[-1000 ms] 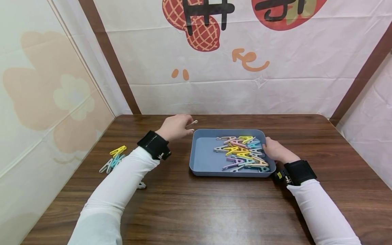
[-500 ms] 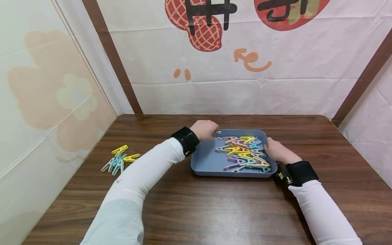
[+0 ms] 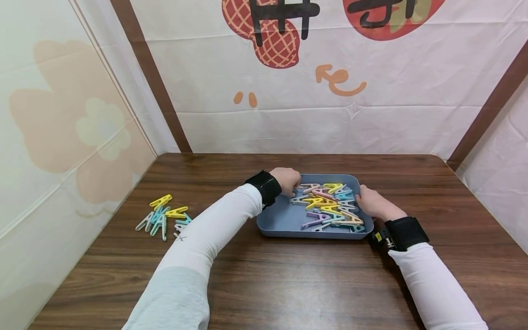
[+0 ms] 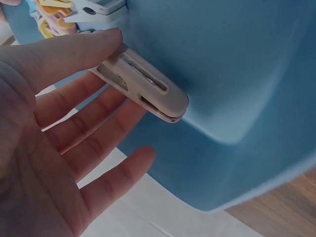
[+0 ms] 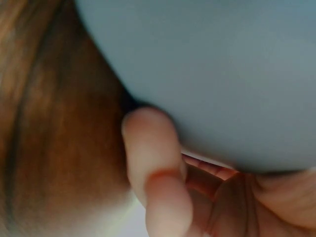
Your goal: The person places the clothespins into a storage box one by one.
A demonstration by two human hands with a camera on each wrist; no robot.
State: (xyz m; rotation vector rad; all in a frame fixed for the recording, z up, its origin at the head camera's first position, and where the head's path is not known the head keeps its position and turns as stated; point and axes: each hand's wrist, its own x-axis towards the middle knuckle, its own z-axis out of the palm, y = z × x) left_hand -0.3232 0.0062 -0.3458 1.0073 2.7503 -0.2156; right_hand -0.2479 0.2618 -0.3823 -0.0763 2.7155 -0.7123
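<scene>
My left hand (image 3: 286,179) reaches over the far left part of a blue-grey tray (image 3: 276,233). Between its thumb and fingers it pinches a pale beige clothespin (image 4: 148,86), seen close in the left wrist view, just above the tray's floor. Several clothespins in yellow, purple, pink, blue and white lie in the tray's right half, among them a purple clothespin (image 3: 315,219). At the tray's right side my right hand (image 3: 377,204) grips the wall. The right wrist view shows its fingertips (image 5: 150,136) pressed against the outside of the tray, blurred.
A loose group of clothespins lies on the wooden table (image 3: 288,284) at the left, with a yellow clothespin (image 3: 161,200) at its far side. My left sleeve (image 3: 198,243) partly covers the nearest white clothespin. A printed cloth wall (image 3: 288,128) stands behind the table.
My left hand has moved right, from beside the tray to over its inside, carrying the pale clothespin and lowering it. My right hand stays on the tray's right side.
</scene>
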